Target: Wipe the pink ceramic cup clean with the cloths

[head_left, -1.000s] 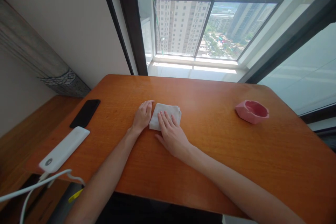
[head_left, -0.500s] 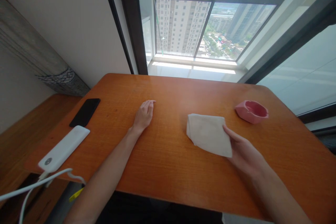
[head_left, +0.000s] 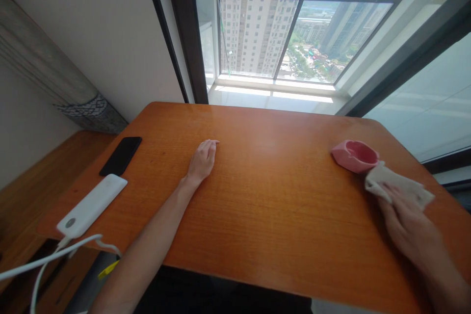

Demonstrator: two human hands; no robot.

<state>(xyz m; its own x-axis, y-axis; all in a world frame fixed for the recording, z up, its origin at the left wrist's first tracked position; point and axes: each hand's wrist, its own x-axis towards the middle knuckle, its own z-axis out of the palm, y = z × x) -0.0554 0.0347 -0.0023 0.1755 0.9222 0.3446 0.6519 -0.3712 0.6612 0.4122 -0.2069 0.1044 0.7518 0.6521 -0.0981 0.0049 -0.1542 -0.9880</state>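
A folded off-white cloth (head_left: 399,184) is gripped in my right hand (head_left: 410,218) at the right side of the table, its fingers partly hidden and slightly blurred. Just beyond the cloth's left corner sits a pink angular ashtray (head_left: 355,157), close to the cloth; I cannot tell if they touch. My left hand (head_left: 201,159) rests on the brown wooden table (head_left: 272,206) left of centre, fingers curled in together, with nothing visible in it.
At the table's left edge lie a black phone (head_left: 120,156) and a white power bank (head_left: 91,206) with a white cable (head_left: 47,257) plugged in. A window (head_left: 272,34) stands behind the table, and a grey curtain (head_left: 62,68) hangs at left.
My right hand has swung right with the cloth, from the middle of the table to beside the ashtray. The cloth is now more bunched. My left hand has stayed put.
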